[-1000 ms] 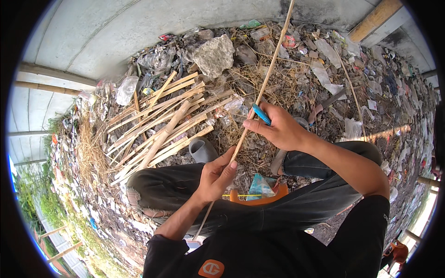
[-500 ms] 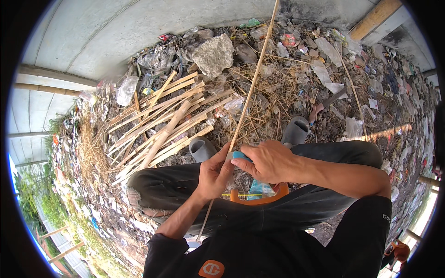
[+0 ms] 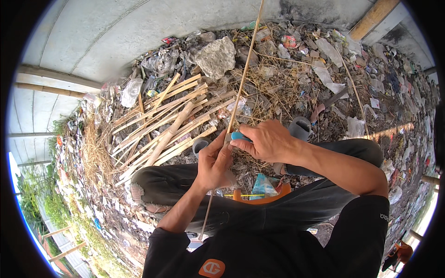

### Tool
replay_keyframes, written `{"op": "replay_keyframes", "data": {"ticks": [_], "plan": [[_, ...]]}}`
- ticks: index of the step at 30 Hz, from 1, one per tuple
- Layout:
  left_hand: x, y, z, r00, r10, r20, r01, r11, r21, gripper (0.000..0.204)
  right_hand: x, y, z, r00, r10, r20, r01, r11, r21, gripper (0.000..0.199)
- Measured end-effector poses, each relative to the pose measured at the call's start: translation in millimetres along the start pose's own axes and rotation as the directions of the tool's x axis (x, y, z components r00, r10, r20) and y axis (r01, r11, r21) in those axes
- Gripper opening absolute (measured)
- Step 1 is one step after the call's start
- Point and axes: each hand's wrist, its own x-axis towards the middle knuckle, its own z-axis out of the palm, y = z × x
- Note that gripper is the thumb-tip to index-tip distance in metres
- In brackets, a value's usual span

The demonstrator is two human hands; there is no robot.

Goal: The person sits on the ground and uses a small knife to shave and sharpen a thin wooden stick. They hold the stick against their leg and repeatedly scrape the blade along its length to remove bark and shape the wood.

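Pale wooden strip, long and thin, is clamped between the thumb and fingers of the left hand and slanted above the lap. A blue-handled tool is clasped in the right hand, held at the strip. Split sticks are piled on littered ground.

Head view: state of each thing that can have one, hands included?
Left hand: closed around the long strip.
Right hand: closed on the blue tool.
Long strip: held slantwise, no break visible.
Blue tool: gripped, up against the strip by the left thumb.
Loose strips: heaped, crossing one another.
Rock: lying on the litter.
Clear plastic bag: crumpled.
Left trouser leg: frayed at its edge.
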Motion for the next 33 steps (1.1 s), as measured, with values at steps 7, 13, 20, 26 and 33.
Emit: {"op": "replay_keyframes", "data": {"ticks": [7, 13, 20, 26, 33], "plan": [[-18.9, 5.3, -4.5, 0.994, -0.022, 0.109, 0.019, 0.999, 0.033, 0.05, 30.0, 83.4, -69.4, 0.893, 0.353, -0.28, -0.381, 0.923, -0.05, 0.067], [-38.4, -4.4, -13.3, 0.98, 0.016, 0.2, -0.022, 0.999, 0.03, 0.049, 3.7, 175.1, -187.6, 0.469, 0.724, -0.505, -0.564, 0.686, 0.46, 0.071], [-21.8, 3.6, -11.3, 0.995, 0.019, 0.095, -0.014, 0.998, -0.054, 0.05, 23.8, 68.2, -100.8, 0.893, 0.213, -0.396, -0.164, 0.974, 0.153, 0.043], [-15.4, 6.0, -14.7, 0.996, 0.09, 0.016, -0.088, 0.993, -0.084, 0.05, 18.8, 23.4, -54.5, 0.993, -0.099, -0.064, 0.11, 0.976, 0.189, 0.043], [-29.7, 14.9, -12.5, 0.991, 0.116, 0.064, -0.112, 0.992, -0.064, 0.054, -3.2, -43.8, -20.5, 0.981, -0.182, 0.071, 0.183, 0.983, 0.003, 0.041]]}}
